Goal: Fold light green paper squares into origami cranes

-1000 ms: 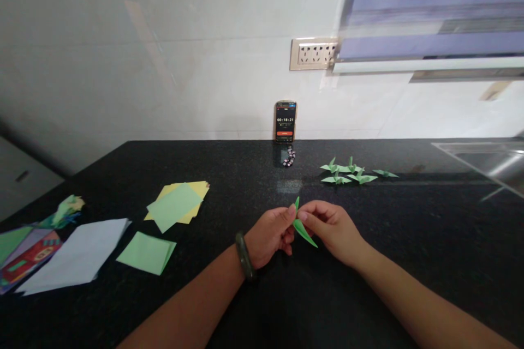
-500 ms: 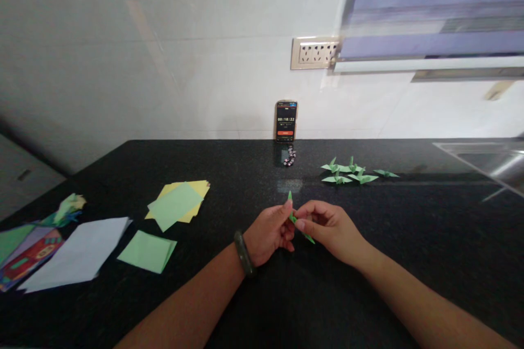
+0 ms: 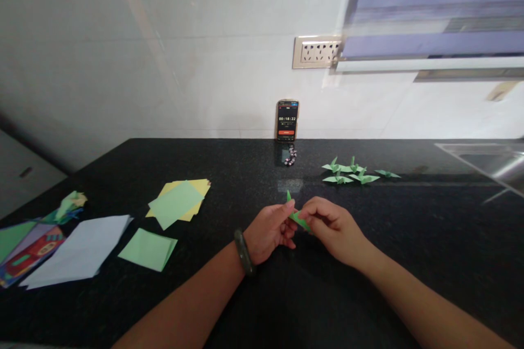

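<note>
A small folded piece of green paper (image 3: 300, 220) is held between both hands above the dark counter. My left hand (image 3: 270, 232), with a dark bangle (image 3: 244, 252) at its wrist, pinches the paper, and one pointed end sticks up past the thumb. On the other side, my right hand (image 3: 331, 226) has its thumb and finger closed on the paper's right part. The fingers cover some of the folds. Behind the hands, to the right, stand several green paper cranes (image 3: 362, 176).
Left on the counter (image 3: 229, 174) lie green and yellow sheets (image 3: 177, 203), a folded green sheet (image 3: 148, 249), white paper (image 3: 84, 248) and a colourful packet (image 3: 35, 253). A phone (image 3: 287, 120) with a beaded strap (image 3: 291, 156) leans on the wall. A sink (image 3: 487, 158) is at right.
My right hand has moved slightly up, its fingers shifting on the folded paper. More of the paper's flat green face shows between the hands. My left hand has stayed nearly still.
</note>
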Demonstrator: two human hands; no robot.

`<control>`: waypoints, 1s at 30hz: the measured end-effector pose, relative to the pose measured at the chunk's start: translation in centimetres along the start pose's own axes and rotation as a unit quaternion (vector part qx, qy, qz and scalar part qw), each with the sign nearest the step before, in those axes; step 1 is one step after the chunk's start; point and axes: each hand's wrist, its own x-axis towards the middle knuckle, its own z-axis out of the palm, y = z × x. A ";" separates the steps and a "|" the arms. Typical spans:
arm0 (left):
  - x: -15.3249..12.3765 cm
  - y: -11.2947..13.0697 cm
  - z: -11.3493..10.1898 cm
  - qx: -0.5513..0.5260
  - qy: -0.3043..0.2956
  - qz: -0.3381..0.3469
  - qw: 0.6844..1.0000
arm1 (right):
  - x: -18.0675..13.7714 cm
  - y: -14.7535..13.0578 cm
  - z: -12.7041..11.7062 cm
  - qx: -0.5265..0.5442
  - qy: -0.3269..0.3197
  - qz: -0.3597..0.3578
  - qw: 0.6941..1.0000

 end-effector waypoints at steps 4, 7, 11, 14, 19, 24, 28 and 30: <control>0.0 -0.1 -0.1 0.024 -0.002 0.010 1.000 | 0.0 0.1 0.0 -0.010 -0.013 0.013 1.000; 0.0 -0.1 -0.2 0.039 -0.008 0.015 0.999 | 0.0 0.5 0.0 -0.005 -0.019 0.023 1.000; 0.0 -0.1 -0.2 0.051 0.001 0.016 0.999 | 0.1 0.7 -0.1 0.021 -0.025 0.043 0.999; 0.1 -0.1 -0.2 0.058 0.012 0.017 0.998 | 0.2 0.8 -0.1 0.041 -0.029 0.061 0.997; 0.1 -0.1 -0.1 0.060 0.015 0.020 0.998 | 0.3 0.6 -0.2 0.060 -0.039 0.080 0.994; 0.1 -0.2 -0.1 0.070 0.021 0.029 0.997 | 0.2 0.5 0.0 0.032 -0.025 0.082 0.996; 0.2 -0.4 -0.1 0.115 0.046 0.036 0.992 | -0.1 0.5 0.1 -0.060 -0.022 0.015 0.998; 0.3 -0.6 -0.1 0.136 0.052 0.040 0.989 | -0.2 0.5 0.2 -0.090 -0.023 0.007 0.996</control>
